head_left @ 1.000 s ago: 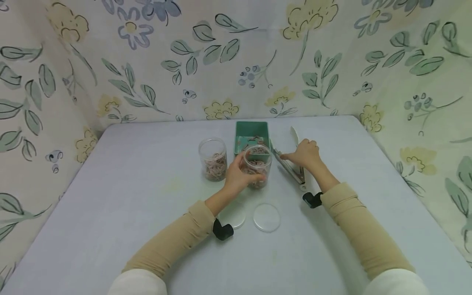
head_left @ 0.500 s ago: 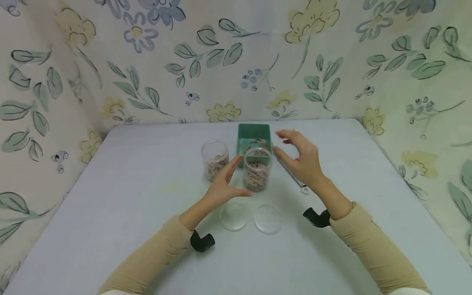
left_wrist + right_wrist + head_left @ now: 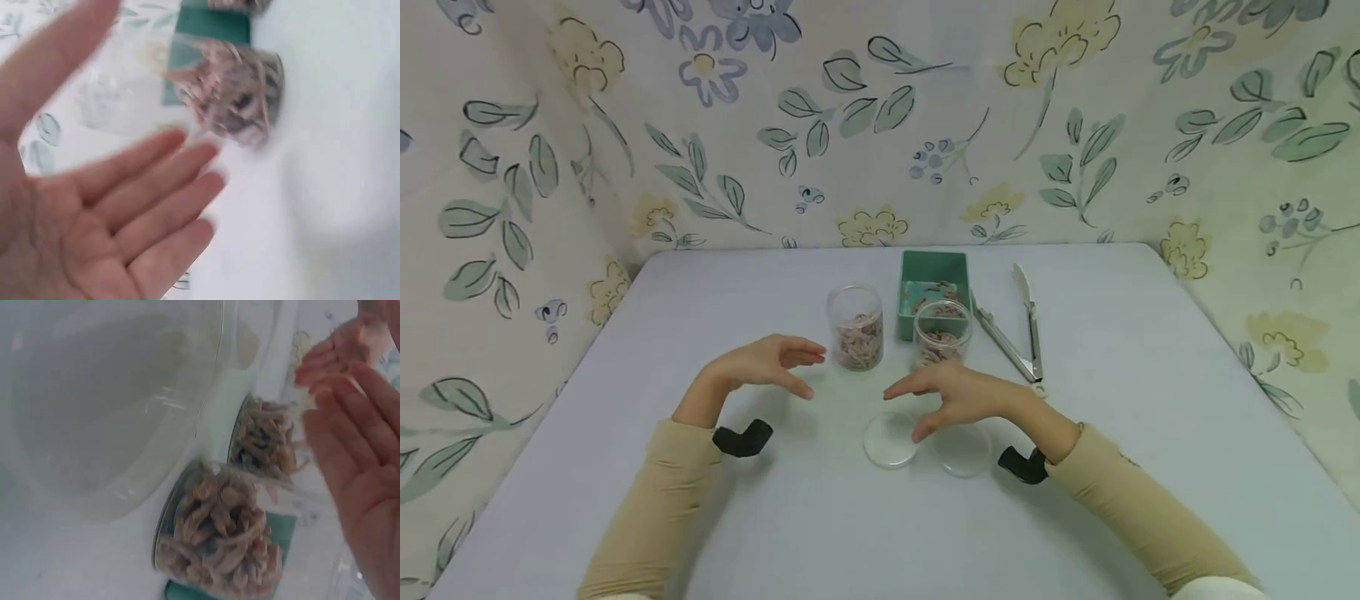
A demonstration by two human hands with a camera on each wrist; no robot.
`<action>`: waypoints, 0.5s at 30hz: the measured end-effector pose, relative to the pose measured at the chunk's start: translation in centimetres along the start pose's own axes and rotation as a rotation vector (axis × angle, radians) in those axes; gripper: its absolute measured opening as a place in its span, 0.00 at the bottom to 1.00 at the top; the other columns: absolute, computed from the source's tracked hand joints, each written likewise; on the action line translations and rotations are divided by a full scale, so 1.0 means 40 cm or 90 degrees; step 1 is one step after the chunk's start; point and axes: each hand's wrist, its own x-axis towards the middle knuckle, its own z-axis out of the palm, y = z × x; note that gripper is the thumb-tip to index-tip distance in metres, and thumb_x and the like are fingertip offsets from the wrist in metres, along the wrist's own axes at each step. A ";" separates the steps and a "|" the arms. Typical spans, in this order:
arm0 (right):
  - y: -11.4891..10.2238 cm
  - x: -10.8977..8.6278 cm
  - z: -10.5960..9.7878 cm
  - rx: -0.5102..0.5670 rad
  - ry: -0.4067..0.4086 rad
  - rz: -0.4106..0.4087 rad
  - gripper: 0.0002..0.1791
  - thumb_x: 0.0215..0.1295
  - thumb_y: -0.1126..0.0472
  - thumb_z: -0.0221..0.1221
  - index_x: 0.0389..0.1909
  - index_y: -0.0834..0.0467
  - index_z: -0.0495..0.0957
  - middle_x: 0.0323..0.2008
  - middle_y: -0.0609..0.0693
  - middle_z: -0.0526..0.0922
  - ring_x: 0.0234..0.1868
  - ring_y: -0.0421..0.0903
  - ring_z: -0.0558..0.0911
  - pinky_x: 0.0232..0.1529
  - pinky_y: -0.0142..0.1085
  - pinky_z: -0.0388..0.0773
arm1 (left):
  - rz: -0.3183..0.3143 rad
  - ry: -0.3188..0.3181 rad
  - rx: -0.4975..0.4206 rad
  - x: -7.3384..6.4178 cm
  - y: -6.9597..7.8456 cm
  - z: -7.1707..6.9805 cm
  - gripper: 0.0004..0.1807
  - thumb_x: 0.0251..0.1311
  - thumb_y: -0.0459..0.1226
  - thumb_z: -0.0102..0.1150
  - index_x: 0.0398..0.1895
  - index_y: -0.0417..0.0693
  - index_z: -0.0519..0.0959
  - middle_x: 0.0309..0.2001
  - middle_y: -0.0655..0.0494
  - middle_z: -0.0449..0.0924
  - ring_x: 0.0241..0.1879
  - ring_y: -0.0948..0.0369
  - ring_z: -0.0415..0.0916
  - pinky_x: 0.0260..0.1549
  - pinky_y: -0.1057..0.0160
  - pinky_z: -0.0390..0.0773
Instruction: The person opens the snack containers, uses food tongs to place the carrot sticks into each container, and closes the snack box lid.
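Two clear jars stand side by side, the left jar [image 3: 860,343] and the right jar [image 3: 936,348]. Both hold pinkish-brown strips [image 3: 219,534], apparently some dried food. My left hand [image 3: 767,363] is held over the table just left of the left jar, fingers loosely bent and holding nothing. In the left wrist view its palm [image 3: 81,244] shows bare. My right hand [image 3: 958,396] reaches across in front of the right jar, partly covering its base, with thumb and fingers apart. Below it lie a left clear lid [image 3: 887,446] and a right clear lid [image 3: 964,454].
Behind the right jar sits a green rectangular tray [image 3: 934,265] with some of the same strips inside. Metal tongs [image 3: 1034,337] lie spread apart to its right. A floral curtain [image 3: 880,125] hangs behind the white table [image 3: 737,542].
My left hand has let go of the right jar and moved left past the left jar. My right hand has left the tongs and come down and left above the lids.
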 end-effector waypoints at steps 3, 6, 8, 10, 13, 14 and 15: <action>0.000 0.028 0.013 -0.017 -0.068 0.044 0.40 0.54 0.55 0.72 0.67 0.61 0.69 0.66 0.52 0.71 0.66 0.49 0.70 0.64 0.45 0.68 | -0.049 0.105 0.022 0.040 -0.018 -0.007 0.47 0.55 0.37 0.70 0.73 0.33 0.53 0.72 0.36 0.54 0.72 0.41 0.50 0.67 0.40 0.52; -0.007 0.058 0.032 -0.046 -0.128 0.086 0.46 0.50 0.54 0.74 0.70 0.60 0.65 0.70 0.53 0.65 0.70 0.50 0.63 0.68 0.46 0.62 | -0.031 0.174 -0.019 0.090 -0.026 0.015 0.53 0.52 0.36 0.72 0.76 0.37 0.48 0.75 0.40 0.47 0.74 0.42 0.42 0.68 0.39 0.48; -0.019 0.072 0.050 -0.068 -0.163 0.118 0.49 0.47 0.54 0.75 0.71 0.59 0.63 0.72 0.53 0.61 0.72 0.50 0.60 0.69 0.44 0.59 | -0.006 0.202 -0.060 0.115 -0.024 0.041 0.55 0.50 0.35 0.73 0.76 0.40 0.47 0.76 0.42 0.45 0.75 0.43 0.40 0.68 0.38 0.45; -0.031 0.082 0.068 -0.096 -0.191 0.144 0.50 0.46 0.54 0.76 0.71 0.58 0.63 0.73 0.52 0.59 0.73 0.49 0.58 0.70 0.42 0.58 | 0.003 0.229 -0.093 0.132 -0.016 0.069 0.56 0.48 0.33 0.74 0.76 0.42 0.49 0.76 0.44 0.47 0.75 0.45 0.39 0.68 0.38 0.44; -0.044 0.089 0.087 -0.145 -0.206 0.154 0.49 0.47 0.57 0.76 0.71 0.58 0.64 0.72 0.52 0.61 0.72 0.49 0.60 0.69 0.40 0.59 | 0.003 0.274 -0.119 0.144 -0.005 0.102 0.56 0.45 0.33 0.76 0.76 0.43 0.51 0.76 0.45 0.49 0.75 0.46 0.41 0.69 0.39 0.45; -0.043 0.091 0.092 -0.161 -0.203 0.147 0.48 0.48 0.57 0.75 0.71 0.58 0.64 0.71 0.52 0.63 0.71 0.48 0.62 0.69 0.39 0.60 | -0.001 0.292 -0.125 0.148 -0.005 0.109 0.55 0.45 0.33 0.76 0.75 0.42 0.52 0.75 0.45 0.50 0.75 0.46 0.42 0.69 0.40 0.46; -0.043 0.094 0.096 -0.171 -0.200 0.139 0.47 0.48 0.58 0.75 0.70 0.58 0.64 0.71 0.52 0.64 0.70 0.48 0.63 0.68 0.39 0.61 | -0.009 0.307 -0.131 0.150 -0.006 0.114 0.55 0.44 0.33 0.76 0.75 0.42 0.53 0.75 0.44 0.51 0.75 0.46 0.42 0.69 0.41 0.48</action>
